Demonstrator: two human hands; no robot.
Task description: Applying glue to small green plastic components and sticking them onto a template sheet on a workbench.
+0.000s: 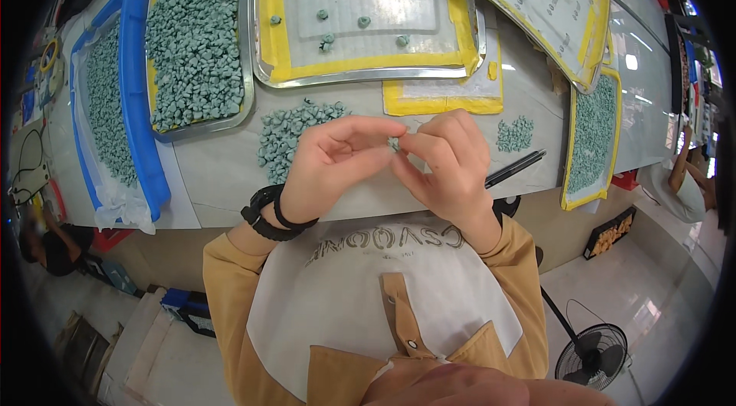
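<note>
Between the fingertips of both hands is a small green piece (394, 144), mostly covered by the fingers. My left hand (341, 157) pinches it from the left, thumb and forefinger curved toward it. From the other side my right hand (448, 164) closes on it with thumb and forefinger. Beside my left hand a loose heap of green pieces (287, 134) lies on the table. A smaller heap of tiny green bits (515, 134) is to the right of my right hand, close to dark tweezers or pens (515, 168).
A yellow-edged metal tray (368, 72) with several green pieces stands ahead. Farther left are a full tray (247, 61) and a blue bin (138, 111). At right, a tilted tray (537, 15) overlaps the table near a yellow-rimmed tray (569, 191). A fan (590, 356) stands on the floor.
</note>
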